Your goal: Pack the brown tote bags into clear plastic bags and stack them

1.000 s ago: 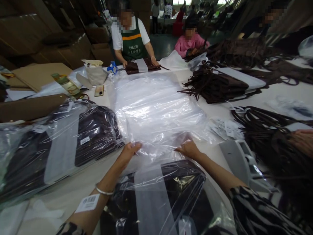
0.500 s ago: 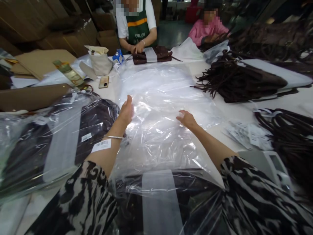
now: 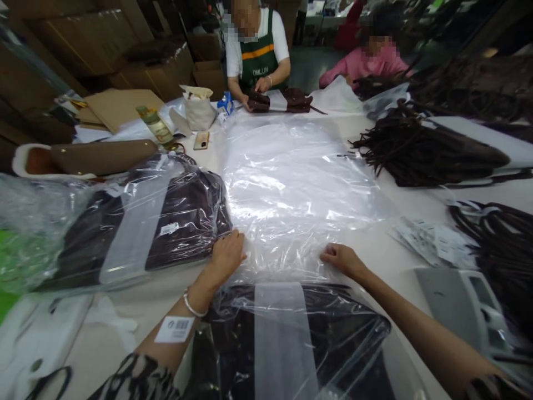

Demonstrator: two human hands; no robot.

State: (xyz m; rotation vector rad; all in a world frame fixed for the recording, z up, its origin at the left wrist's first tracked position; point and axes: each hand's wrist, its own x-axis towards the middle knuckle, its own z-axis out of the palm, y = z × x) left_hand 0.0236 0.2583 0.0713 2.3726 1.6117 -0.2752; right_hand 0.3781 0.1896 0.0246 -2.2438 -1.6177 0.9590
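Right in front of me lies a dark brown handbag [image 3: 345,344] inside a clear plastic bag [image 3: 287,258], with a pale paper band [image 3: 277,333] around its middle. The loose end of the plastic stretches away from me, crumpled and shiny. My left hand [image 3: 229,253] has its fingers closed on the left edge of this loose end. At the right edge, my right hand [image 3: 343,260] pinches the plastic between thumb and fingers. A white barcode sticker [image 3: 174,329] is on my left forearm, below a bracelet [image 3: 194,304].
Beyond my hands lies a stack of flat clear plastic bags [image 3: 291,161]. Another wrapped dark handbag [image 3: 183,205] is on the left. Dark bags with fringes [image 3: 449,147], tags [image 3: 433,239] and a grey device [image 3: 453,305] lie right. Across the table a co-worker [image 3: 260,55] handles a brown bag [image 3: 297,99].
Both hands have come back toward me and closed on the plastic; before, their fingers were apart over it. The loose plastic end is drawn nearer. My view has turned slightly left.
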